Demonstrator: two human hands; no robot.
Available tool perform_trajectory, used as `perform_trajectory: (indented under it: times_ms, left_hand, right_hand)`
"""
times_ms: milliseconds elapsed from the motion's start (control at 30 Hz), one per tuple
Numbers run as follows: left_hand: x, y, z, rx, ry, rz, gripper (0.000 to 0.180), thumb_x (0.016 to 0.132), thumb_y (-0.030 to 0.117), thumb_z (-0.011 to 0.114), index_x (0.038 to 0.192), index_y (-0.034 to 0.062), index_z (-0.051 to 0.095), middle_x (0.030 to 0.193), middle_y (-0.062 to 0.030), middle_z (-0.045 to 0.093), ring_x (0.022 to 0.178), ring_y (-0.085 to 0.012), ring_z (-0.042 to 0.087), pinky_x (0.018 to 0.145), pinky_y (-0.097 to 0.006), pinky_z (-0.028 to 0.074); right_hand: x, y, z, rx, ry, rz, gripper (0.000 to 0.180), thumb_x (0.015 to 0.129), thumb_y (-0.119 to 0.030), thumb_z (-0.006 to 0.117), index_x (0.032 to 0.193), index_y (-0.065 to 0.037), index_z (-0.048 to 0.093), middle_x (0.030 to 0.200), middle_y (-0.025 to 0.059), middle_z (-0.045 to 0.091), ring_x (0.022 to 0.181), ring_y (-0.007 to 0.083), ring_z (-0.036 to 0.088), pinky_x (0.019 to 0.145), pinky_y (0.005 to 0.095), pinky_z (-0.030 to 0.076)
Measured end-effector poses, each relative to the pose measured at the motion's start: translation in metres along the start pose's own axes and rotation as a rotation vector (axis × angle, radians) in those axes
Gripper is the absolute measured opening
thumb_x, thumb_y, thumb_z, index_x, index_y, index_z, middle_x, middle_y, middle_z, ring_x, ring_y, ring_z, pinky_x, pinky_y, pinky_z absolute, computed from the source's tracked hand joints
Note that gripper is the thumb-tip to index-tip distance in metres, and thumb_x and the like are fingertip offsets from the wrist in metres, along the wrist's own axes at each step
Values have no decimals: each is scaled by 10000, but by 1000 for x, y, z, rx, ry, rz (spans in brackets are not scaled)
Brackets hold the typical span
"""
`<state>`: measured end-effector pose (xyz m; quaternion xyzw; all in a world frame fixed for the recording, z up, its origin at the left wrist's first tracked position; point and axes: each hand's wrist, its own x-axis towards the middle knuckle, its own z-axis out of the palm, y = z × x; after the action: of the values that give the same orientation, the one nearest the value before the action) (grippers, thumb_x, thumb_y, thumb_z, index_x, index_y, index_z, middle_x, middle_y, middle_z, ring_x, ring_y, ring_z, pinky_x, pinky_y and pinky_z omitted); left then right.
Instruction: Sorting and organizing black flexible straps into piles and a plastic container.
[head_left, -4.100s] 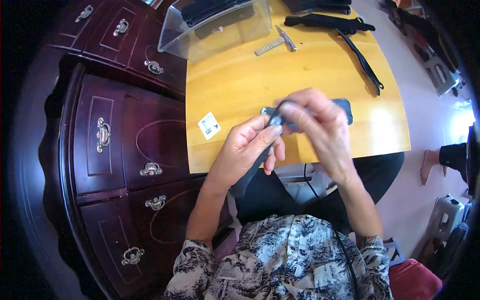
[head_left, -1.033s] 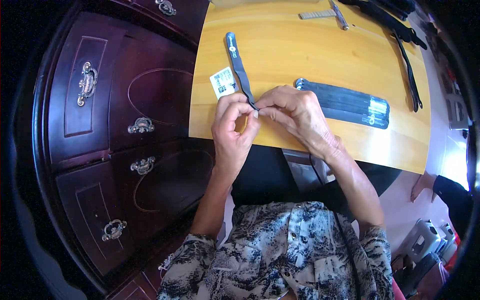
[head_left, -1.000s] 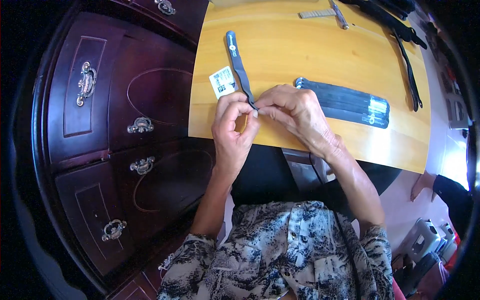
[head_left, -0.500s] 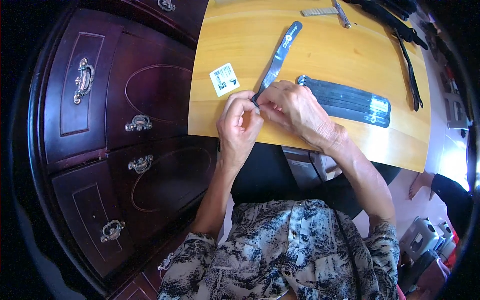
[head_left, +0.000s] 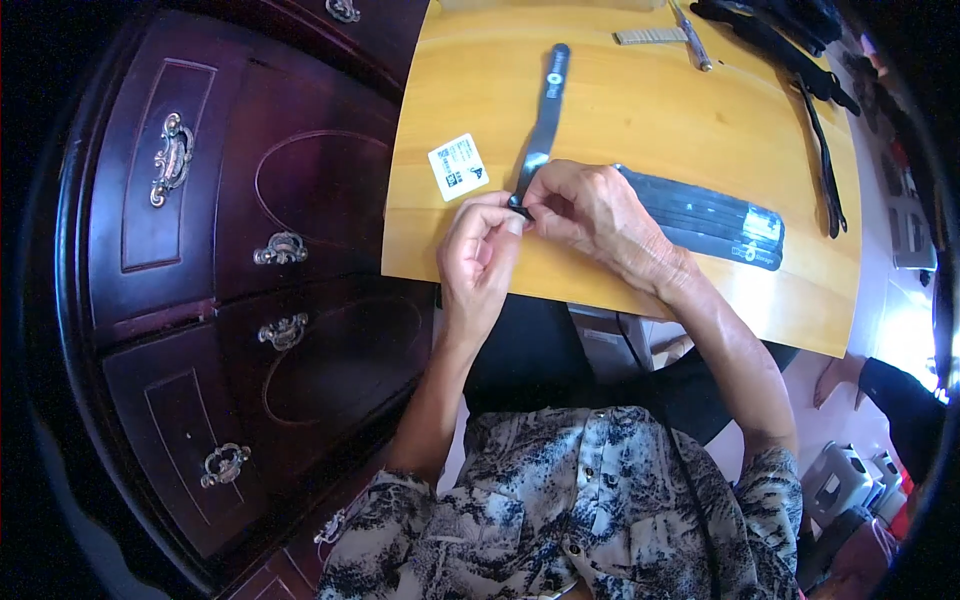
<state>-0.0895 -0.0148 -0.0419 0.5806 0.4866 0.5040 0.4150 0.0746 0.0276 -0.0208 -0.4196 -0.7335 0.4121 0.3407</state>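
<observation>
Near the table's front edge, my left hand [head_left: 478, 250] pinches the near end of a dark strap [head_left: 546, 118] between thumb and fingers. My right hand [head_left: 590, 205] is closed on the same end, right beside the left fingertips. From there the strap runs away over the wooden tabletop, its rounded far end bearing pale print. A small dark loop shows between my fingertips; its detail is partly hidden. To the right lies a stack of similar dark straps [head_left: 690, 213], side by side, its left end partly behind my right hand. A white printed card [head_left: 459, 167] lies left of the strap.
On the wooden table [head_left: 640, 110] lie a beige ruler-like strip [head_left: 650, 36], a pen [head_left: 692, 40] and black straps [head_left: 825, 160] at the far right. A dark wooden cabinet [head_left: 230, 180] stands close on the left. Another person's leg [head_left: 900, 390] shows at the right.
The strap's far end has swung left and now lies straighter away from me. Both hands stay pinched at its near end, with the fingers shifted slightly. The whole view has shifted a little.
</observation>
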Motion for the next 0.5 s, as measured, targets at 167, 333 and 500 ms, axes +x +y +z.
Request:
perform_trajectory:
  times_ms: [167,333,500]
  left_hand:
    - [1,7,-4,-95,-40,-83,171,929,119,573,829,-8,517,863,-79,565,762,-102,551,675,-244,464]
    - [2,5,-4,17,-69,-120,201,967,167,516,831,20,492,706,-33,547,679,-86,532,609,-249,438]
    - [2,8,-3,7,-118,-43,169,947,135,528,833,20,477,679,-46,496,625,-90,472,568,-256,412]
  right_hand:
    - [1,-15,-4,40,-16,23,107,767,-92,643,792,-3,591,698,146,626,682,285,651,644,369,516]
    - [1,-16,-3,72,-6,22,102,766,-93,642,780,-7,589,685,130,633,659,272,652,635,355,522]
    - [0,-25,-8,168,-70,169,119,754,-82,658,765,-1,571,654,24,587,612,69,541,580,250,466]
